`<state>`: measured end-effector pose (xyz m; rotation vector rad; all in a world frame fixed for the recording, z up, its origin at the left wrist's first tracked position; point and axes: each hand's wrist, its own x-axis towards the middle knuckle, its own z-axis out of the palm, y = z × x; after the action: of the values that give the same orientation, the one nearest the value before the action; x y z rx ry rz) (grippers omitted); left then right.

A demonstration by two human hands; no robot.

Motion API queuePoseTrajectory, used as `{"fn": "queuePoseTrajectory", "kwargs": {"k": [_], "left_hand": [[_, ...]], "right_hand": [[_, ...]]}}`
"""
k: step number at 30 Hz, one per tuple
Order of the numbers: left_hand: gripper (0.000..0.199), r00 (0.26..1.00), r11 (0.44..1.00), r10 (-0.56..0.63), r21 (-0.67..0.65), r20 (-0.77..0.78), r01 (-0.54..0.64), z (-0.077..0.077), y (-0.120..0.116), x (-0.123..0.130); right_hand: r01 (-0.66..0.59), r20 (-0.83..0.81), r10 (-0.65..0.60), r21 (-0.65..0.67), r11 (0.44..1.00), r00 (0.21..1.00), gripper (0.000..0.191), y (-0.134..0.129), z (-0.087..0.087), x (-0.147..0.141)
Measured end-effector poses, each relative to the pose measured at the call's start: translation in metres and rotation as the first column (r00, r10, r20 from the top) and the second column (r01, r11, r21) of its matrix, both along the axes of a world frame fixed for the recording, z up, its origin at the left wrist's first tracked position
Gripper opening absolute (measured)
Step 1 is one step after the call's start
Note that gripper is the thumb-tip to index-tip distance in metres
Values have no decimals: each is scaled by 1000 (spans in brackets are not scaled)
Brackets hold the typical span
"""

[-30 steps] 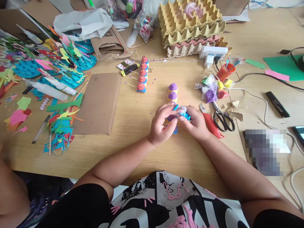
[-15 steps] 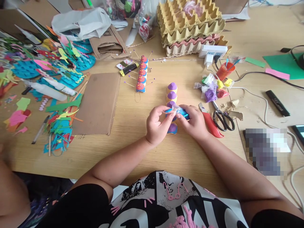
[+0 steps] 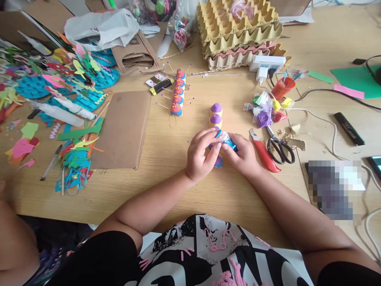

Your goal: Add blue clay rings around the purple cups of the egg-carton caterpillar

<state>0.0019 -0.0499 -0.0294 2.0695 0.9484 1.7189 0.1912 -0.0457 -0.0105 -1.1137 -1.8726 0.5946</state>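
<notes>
Both hands meet over a row of purple-topped egg-carton cups (image 3: 216,119) on the wooden table. A small clear plastic packet of blue clay (image 3: 228,142) is pinched between the fingers of my right hand (image 3: 242,155). My left hand (image 3: 202,153) is closed at the packet's left end, with a bit of blue at its fingertips. The middle cups are hidden under the hands; the lowest one shows blue at its edge. Up and to the left stands a finished-looking red and blue caterpillar (image 3: 177,93) with pins sticking out at both sides.
Brown cardboard (image 3: 122,129) and paper scraps lie left. A red cutter (image 3: 264,155), black scissors (image 3: 279,149), clay packets (image 3: 263,113) and an orange cup (image 3: 281,89) are right. Egg trays (image 3: 238,35) are stacked behind. Another person's arm (image 3: 14,238) shows at lower left.
My left fingers have shifted slightly right and down over the row, covering more of the lowest cup. The blue bit at the left fingertips has moved right and looks more upright.
</notes>
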Motion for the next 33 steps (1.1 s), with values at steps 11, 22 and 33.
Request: {"fn": "queuePoseTrajectory", "kwargs": {"k": [11,22,33], "left_hand": [[72,980,997,33,-79,196,-17,-9,2,7],[50,946,925,-81,-329,314,189,-11,1,12],[54,936,911,-101,-347,337,223,-10,1,13]], "right_hand": [[-77,-266,47,-106,991,963,42,1,10,1],[-105,-212,86,-82,991,974,45,1,18,5],[-104,-261,58,-167,980,964,45,1,14,4]]}}
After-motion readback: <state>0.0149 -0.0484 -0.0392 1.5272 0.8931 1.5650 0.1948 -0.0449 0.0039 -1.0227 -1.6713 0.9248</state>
